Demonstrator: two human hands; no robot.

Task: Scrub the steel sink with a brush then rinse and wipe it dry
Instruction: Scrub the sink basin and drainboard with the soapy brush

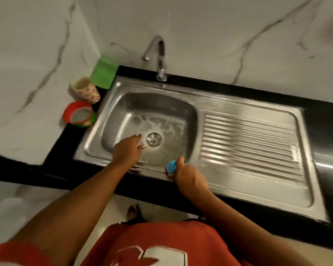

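The steel sink (123, 104) is set into a black counter (325, 112), its basin wet with pale suds around the drain (154, 139). The left hand (127, 150) reaches into the basin with fingers straight and relaxed, holding nothing, its fingertips just left of the drain. The right hand (188, 175) sits at the sink's near rim, fingers curled round a blue brush (172, 167) whose round end pokes out to the left of the thumb. The ribbed drainboard (248, 144) stretches away right of the right hand. Beyond the left hand stands the tap (159, 54); farther left of it are a green cloth (104, 72), a patterned cup (85, 90) and a red-rimmed tub (79, 114).
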